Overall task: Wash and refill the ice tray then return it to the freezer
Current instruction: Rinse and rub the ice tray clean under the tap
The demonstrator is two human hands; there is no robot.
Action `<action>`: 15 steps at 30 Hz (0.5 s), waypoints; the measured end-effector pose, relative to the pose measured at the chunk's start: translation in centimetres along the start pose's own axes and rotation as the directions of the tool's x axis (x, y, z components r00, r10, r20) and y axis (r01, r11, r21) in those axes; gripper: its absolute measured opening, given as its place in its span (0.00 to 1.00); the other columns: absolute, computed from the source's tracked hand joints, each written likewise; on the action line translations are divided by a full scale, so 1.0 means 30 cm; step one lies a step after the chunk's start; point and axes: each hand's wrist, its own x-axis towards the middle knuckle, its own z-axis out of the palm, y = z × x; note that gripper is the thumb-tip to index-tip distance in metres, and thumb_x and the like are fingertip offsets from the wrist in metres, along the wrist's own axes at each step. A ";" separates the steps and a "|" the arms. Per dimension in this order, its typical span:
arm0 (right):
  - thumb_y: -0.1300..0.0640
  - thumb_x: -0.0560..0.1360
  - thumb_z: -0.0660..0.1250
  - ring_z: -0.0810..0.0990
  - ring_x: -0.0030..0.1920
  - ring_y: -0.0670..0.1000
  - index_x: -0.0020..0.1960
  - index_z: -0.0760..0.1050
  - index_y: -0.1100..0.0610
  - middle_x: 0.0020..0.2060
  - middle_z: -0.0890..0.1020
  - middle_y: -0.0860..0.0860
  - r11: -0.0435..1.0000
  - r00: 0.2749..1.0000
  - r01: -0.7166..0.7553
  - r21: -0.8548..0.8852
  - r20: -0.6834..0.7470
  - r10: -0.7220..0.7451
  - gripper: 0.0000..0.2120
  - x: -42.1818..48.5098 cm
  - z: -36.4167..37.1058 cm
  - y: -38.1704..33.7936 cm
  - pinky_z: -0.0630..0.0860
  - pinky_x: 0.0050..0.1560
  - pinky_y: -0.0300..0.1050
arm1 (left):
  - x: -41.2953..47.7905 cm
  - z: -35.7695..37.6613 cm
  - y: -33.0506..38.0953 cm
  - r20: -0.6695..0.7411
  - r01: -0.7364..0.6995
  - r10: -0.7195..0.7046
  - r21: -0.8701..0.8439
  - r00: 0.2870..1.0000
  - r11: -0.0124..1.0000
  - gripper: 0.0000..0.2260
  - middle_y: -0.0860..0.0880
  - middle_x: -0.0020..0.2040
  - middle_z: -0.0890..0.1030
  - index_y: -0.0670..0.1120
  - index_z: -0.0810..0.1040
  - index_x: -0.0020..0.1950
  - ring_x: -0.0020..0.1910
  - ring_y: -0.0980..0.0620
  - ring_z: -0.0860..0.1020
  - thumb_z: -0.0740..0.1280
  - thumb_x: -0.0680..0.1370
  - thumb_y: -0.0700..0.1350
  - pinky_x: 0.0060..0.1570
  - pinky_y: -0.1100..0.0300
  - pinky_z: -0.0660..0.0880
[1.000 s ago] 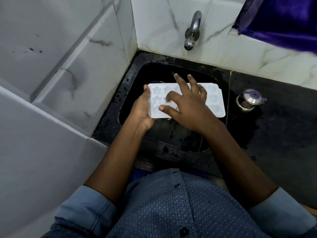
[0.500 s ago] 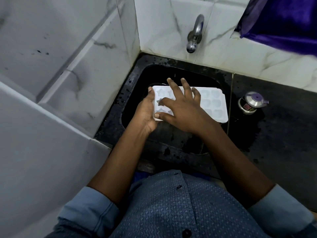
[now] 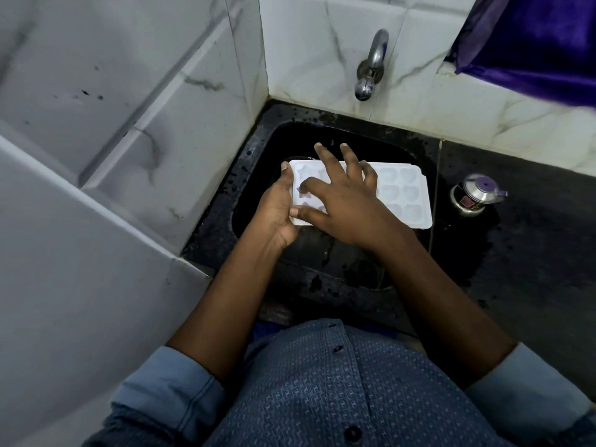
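While your left hand [image 3: 277,211] pinches the end of the ice tray [image 3: 400,195] over the sink [image 3: 419,150] and your right hand [image 3: 348,201] lies spread across it, a wet one-ended grip could let it slip.

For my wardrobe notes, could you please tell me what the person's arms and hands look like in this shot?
Both forearms are bare. Light blue sleeves are rolled up above the elbows, left cuff and right cuff. The shirt is darker blue with a small woven pattern and dark buttons. No rings, watch or gloves show on either hand.
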 end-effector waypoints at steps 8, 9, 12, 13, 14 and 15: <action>0.29 0.79 0.59 0.37 0.83 0.61 0.69 0.73 0.40 0.85 0.44 0.50 0.999 0.998 -0.021 0.045 0.067 0.018 0.24 -0.017 0.005 -0.002 0.43 0.78 0.68 | -0.014 -0.001 -0.006 -0.024 -0.018 0.018 0.009 1.000 1.000 0.32 0.36 0.65 0.84 0.41 0.75 0.75 0.57 0.39 0.86 0.55 0.85 0.66 0.49 0.43 0.85; 0.29 0.79 0.59 0.38 0.83 0.61 0.67 0.73 0.40 0.85 0.45 0.50 0.999 0.998 -0.022 0.049 0.056 0.019 0.23 -0.018 0.004 -0.002 0.43 0.77 0.67 | -0.018 -0.001 -0.007 -0.035 -0.020 0.020 0.012 0.999 1.000 0.32 0.37 0.65 0.84 0.42 0.75 0.76 0.59 0.39 0.85 0.56 0.85 0.66 0.50 0.43 0.85; 0.29 0.79 0.58 0.37 0.83 0.61 0.68 0.73 0.39 0.85 0.44 0.50 0.999 0.998 -0.025 0.038 0.065 0.022 0.24 -0.019 0.005 -0.003 0.42 0.78 0.68 | -0.031 0.003 -0.004 -0.034 -0.007 0.007 0.017 0.999 1.000 0.33 0.37 0.64 0.84 0.42 0.75 0.76 0.60 0.38 0.85 0.55 0.85 0.66 0.49 0.43 0.85; 0.28 0.79 0.57 0.37 0.83 0.61 0.70 0.72 0.38 0.85 0.44 0.50 0.999 0.996 -0.023 0.025 0.083 0.021 0.25 -0.020 0.009 -0.004 0.42 0.78 0.68 | -0.038 0.006 -0.002 -0.032 -0.010 0.010 0.018 0.999 1.000 0.32 0.37 0.61 0.86 0.41 0.75 0.75 0.55 0.40 0.87 0.54 0.86 0.66 0.46 0.45 0.86; 0.28 0.79 0.56 0.36 0.83 0.61 0.72 0.71 0.38 0.85 0.43 0.50 1.000 0.995 -0.020 0.014 0.098 0.019 0.27 -0.022 0.014 -0.005 0.42 0.78 0.69 | -0.041 0.007 -0.001 -0.025 -0.012 0.012 0.015 1.000 1.000 0.31 0.38 0.56 0.87 0.41 0.76 0.73 0.49 0.42 0.88 0.54 0.86 0.65 0.42 0.47 0.87; 0.27 0.78 0.56 0.36 0.83 0.61 0.74 0.70 0.38 0.85 0.43 0.50 1.000 0.994 -0.019 0.009 0.105 0.018 0.28 -0.025 0.018 -0.006 0.42 0.78 0.69 | -0.043 0.007 -0.003 -0.019 -0.011 0.011 0.015 1.000 1.000 0.31 0.39 0.52 0.88 0.40 0.77 0.71 0.46 0.43 0.88 0.53 0.86 0.64 0.39 0.49 0.86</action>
